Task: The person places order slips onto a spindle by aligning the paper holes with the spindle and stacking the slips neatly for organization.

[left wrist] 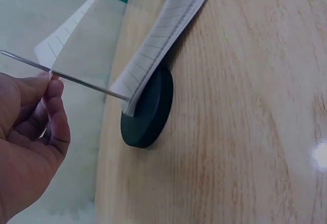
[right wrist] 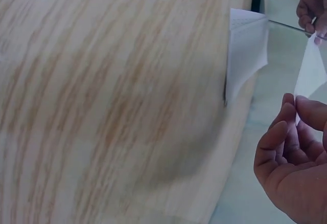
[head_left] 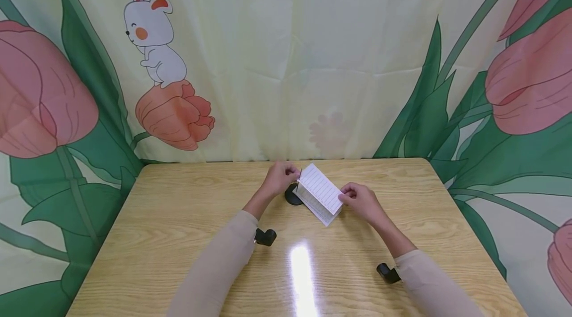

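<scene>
A bill spike stands on the table, with a round black base and a thin metal rod. Several lined paper slips lie low on the rod, against the base. Higher up, one lined sheet is raised above them, and the rod passes through its left end. My left hand pinches that end between thumb and fingertips, right beside the rod. At the opposite end, my right hand pinches the sheet's edge with thumb and forefinger. The raised sheet stretches between both hands in the right wrist view.
The wooden table reaches back to a printed curtain with tulips and a rabbit. Black wrist cameras sit by each forearm, the left one and the right one. A bright light reflection lies on the table's front part.
</scene>
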Motion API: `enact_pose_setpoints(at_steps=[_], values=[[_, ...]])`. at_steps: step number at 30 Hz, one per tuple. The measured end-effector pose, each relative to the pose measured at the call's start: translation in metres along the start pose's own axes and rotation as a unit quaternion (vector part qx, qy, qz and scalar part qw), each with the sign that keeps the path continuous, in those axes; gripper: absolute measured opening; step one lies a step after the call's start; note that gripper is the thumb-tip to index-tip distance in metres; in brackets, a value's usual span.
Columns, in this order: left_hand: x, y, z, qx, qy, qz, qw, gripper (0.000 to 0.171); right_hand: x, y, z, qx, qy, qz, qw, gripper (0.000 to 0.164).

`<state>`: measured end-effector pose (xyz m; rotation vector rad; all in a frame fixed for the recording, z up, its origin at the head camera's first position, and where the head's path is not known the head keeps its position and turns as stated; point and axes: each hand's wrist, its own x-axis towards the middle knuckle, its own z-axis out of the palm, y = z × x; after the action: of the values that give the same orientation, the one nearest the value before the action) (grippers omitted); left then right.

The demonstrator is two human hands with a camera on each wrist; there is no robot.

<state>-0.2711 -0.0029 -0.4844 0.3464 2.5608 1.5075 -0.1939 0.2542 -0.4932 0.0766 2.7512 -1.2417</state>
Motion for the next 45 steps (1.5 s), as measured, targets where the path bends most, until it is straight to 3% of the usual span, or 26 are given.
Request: enact_pose_setpoints(at_steps=[16,26,35,45], values=[[-0.001,-0.016,0.010,0.006,0.001,-0.036,0.9993,0.012,0.003,0.012,0.018,-0.045,-0.020,-0.008,0.999,0.011],[0.000,-0.027,0.016,0.012,-0.005,-0.063,0.9979,0.012,0.007,0.020,0.027,-0.092,-0.013,-0.039,0.995,0.009],[0.002,-0.040,0.021,0.016,-0.001,-0.053,0.9985,0.011,0.007,0.018,0.030,-0.103,-0.010,-0.028,0.994,0.012],[0.004,-0.044,0.023,0.020,0.003,-0.047,0.9987,0.011,0.009,0.017,0.032,-0.111,-0.008,-0.017,0.994,0.013]])
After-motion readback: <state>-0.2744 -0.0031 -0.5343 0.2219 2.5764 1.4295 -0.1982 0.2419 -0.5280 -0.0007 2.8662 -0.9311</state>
